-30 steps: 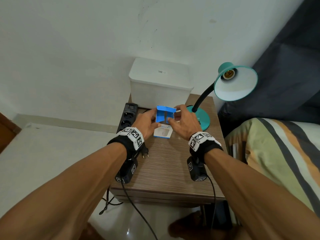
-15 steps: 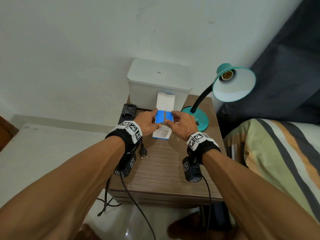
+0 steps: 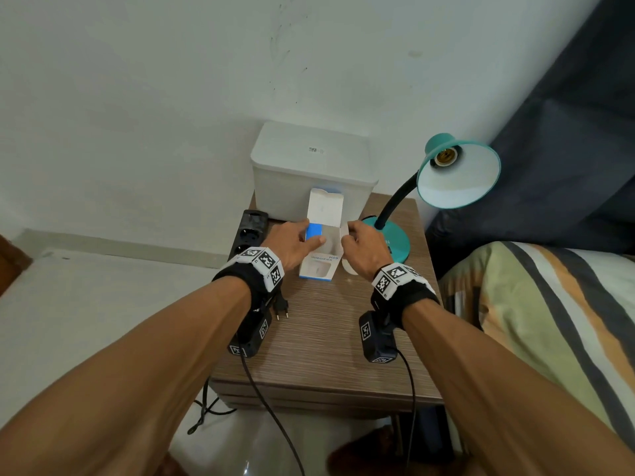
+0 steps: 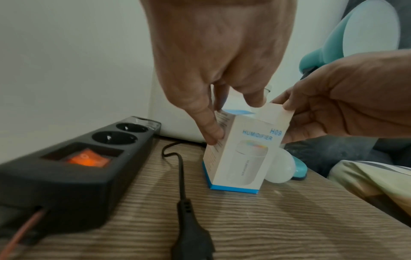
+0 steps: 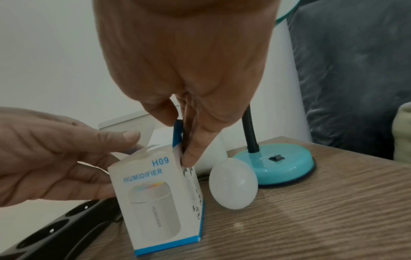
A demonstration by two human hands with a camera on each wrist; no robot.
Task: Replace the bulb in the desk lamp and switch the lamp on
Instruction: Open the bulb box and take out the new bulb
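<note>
Cardboard box [image 3: 321, 250], white with blue edges and marked "HUMIDIFIER", stands upright on the wooden surface [image 3: 319, 341] with its top lid folded back. The left hand [image 3: 292, 242] grips the box's left side, fingers [image 4: 210, 126] curled against it and thumb on the front. The right hand [image 3: 364, 245] pinches the flap at the box's right top edge, fingers [image 5: 195, 151] clamped on the card. A white bulb [image 5: 233, 183] lies on the surface just right of the box, between it and the teal lamp [image 3: 457, 173], whose socket is bare. A black power strip [image 4: 73, 158] lies left of the box, its switch glowing orange, with a loose plug [image 3: 281, 307] beside it.
</note>
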